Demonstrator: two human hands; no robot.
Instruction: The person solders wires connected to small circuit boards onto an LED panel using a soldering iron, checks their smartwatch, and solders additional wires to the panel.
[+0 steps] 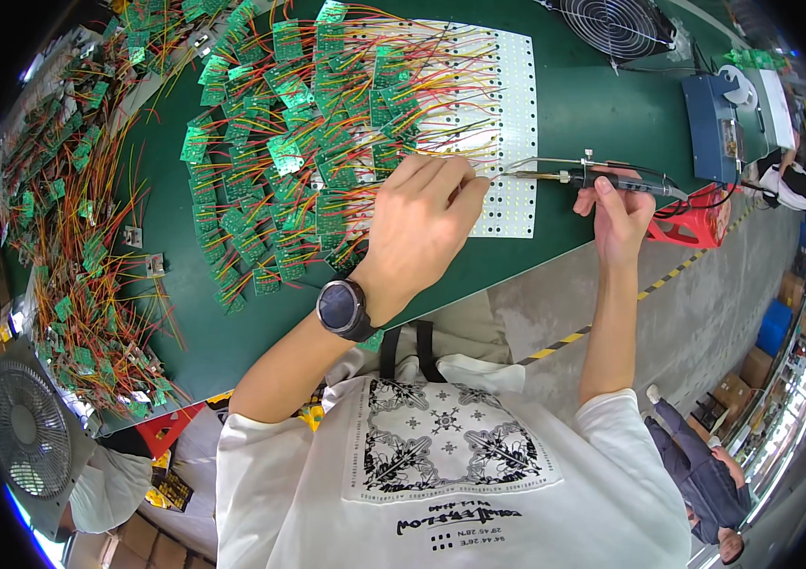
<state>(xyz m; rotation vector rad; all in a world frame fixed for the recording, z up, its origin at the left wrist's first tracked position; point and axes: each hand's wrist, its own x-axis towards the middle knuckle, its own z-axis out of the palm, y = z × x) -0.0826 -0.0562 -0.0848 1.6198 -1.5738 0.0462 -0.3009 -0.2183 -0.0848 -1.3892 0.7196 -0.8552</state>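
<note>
My right hand (616,213) grips a black-handled soldering iron (649,186), its tip pointing left over a white perforated panel (518,123). A thin metal feed tube (550,160) runs along the iron. My left hand (422,223), wearing a dark watch (340,308), is closed in a pinch near the iron's tip. Whatever lies between those fingertips is hidden. Red and yellow wires (455,90) join the panel to rows of small green circuit boards (286,154) spread to the left, partly under my left hand.
Loose wired boards (90,247) form a big heap at the table's left. A black round-grilled fan (616,24), a blue box (706,123) and a white spool (739,87) stand at right. Beyond the edge are a red stool (706,223), a floor fan (28,427) and other people (706,469).
</note>
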